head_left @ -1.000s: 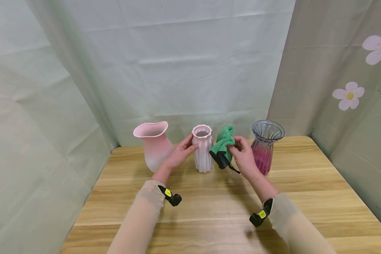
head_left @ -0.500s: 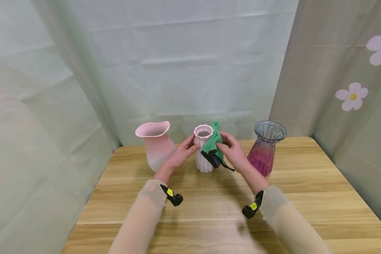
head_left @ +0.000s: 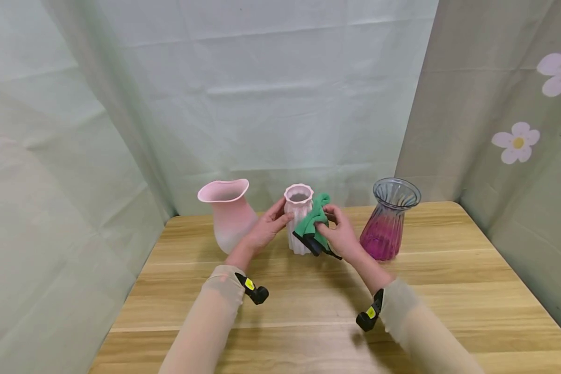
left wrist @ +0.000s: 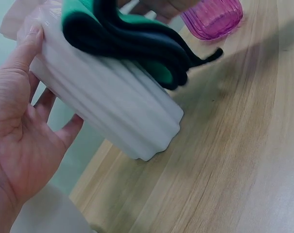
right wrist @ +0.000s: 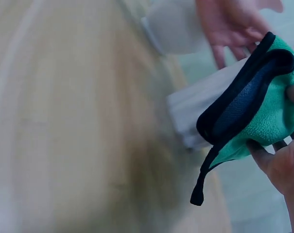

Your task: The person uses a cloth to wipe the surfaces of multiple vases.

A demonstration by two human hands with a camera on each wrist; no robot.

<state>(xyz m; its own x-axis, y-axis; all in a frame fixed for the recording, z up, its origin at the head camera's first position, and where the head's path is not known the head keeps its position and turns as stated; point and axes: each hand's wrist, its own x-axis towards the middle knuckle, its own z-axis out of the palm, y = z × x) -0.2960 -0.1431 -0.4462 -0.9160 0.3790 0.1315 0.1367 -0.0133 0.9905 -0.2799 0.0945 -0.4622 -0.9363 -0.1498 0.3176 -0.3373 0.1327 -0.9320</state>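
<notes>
At frame centre, the left hand [head_left: 262, 231] rests open-fingered on the white ribbed vase [head_left: 298, 218]; the right hand [head_left: 338, 236] grips a green cloth [head_left: 310, 224] against it. All 3 vases' insides are hidden.

green cloth [head_left: 310, 224] brought against white vase [head_left: 298, 218], slid lower

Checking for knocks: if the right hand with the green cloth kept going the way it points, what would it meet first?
Likely the white ribbed vase: the right hand presses the green cloth against its side.

left hand [head_left: 264, 231] open, fingers straight; right hand [head_left: 340, 236] curled, pinching.
</notes>
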